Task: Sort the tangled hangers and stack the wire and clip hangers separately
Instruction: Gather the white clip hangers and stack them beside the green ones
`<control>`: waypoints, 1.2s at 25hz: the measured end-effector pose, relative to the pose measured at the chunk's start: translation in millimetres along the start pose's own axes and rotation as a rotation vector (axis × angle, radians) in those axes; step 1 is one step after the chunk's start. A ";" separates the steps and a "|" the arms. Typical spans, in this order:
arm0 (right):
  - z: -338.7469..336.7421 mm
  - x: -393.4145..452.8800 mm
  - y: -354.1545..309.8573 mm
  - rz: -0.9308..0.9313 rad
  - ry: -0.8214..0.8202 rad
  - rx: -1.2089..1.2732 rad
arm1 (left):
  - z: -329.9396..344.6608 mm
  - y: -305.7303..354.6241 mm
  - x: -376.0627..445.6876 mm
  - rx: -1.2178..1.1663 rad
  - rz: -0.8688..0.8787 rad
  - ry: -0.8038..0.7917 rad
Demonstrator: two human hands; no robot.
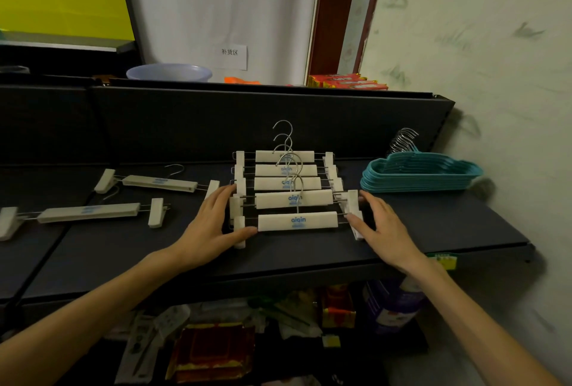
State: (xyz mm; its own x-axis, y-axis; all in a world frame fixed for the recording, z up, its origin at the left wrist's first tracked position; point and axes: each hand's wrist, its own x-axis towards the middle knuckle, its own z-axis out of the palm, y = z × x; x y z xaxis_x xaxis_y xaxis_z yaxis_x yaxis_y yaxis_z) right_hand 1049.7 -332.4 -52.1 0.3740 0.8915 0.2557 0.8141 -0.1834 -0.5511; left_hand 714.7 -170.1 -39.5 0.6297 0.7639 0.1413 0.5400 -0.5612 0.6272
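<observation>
Left hand (213,224) and right hand (382,224) lie nearest the lens, forearms reaching in from below. Both flank the clip stack (286,190): five white clip hangers laid in overlapping rows, hooks pointing away, on the dark shelf (433,230).

Left hand: fingers straight, slightly spread, tips touching the stack's left-end clips; thumb against the nearest hanger's bar. Right hand: fingers straight, close together, against the right-end clips. Neither hand curls round anything.

Right of the stack, apart from it: teal hangers (421,173) piled flat, metal hooks bunched at the back.

Left of the stack: two loose clip hangers (159,182) (89,212) lying separately on the shelf, the nearer one further left.

Behind the stack, above the shelf's back panel: lilac basin (168,72).
</observation>
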 end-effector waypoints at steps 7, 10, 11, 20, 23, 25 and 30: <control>-1.7 -8.9 1.9 0.028 0.002 0.017 | -0.2 -4.0 0.9 -0.027 0.010 -0.001; -1.3 -4.9 -0.1 0.051 0.010 0.031 | -0.1 -3.3 0.8 -0.045 -0.002 0.008; -1.7 -4.0 -0.4 0.058 0.011 0.038 | -0.2 -3.2 1.2 -0.051 -0.006 0.008; 2.0 -4.6 -4.1 0.074 -0.013 -0.009 | 0.5 0.3 -1.7 -0.047 0.022 0.043; 2.8 -7.0 -5.2 0.080 -0.001 0.006 | 0.3 -1.1 -5.6 -0.026 0.042 0.056; 4.0 -6.3 -11.5 0.057 0.064 0.019 | -4.4 -2.6 -8.9 0.017 0.074 0.081; 18.5 16.3 -79.6 -0.353 0.346 -0.258 | -37.4 -25.3 -9.0 0.460 0.191 0.120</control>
State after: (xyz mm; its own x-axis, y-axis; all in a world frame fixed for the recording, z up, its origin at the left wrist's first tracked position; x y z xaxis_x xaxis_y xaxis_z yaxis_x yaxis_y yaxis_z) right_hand 982.7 -295.5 -18.8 0.1471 0.7373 0.6594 0.9826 -0.0323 -0.1830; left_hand 674.4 -150.9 -28.0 0.6870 0.6503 0.3242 0.6287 -0.7557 0.1834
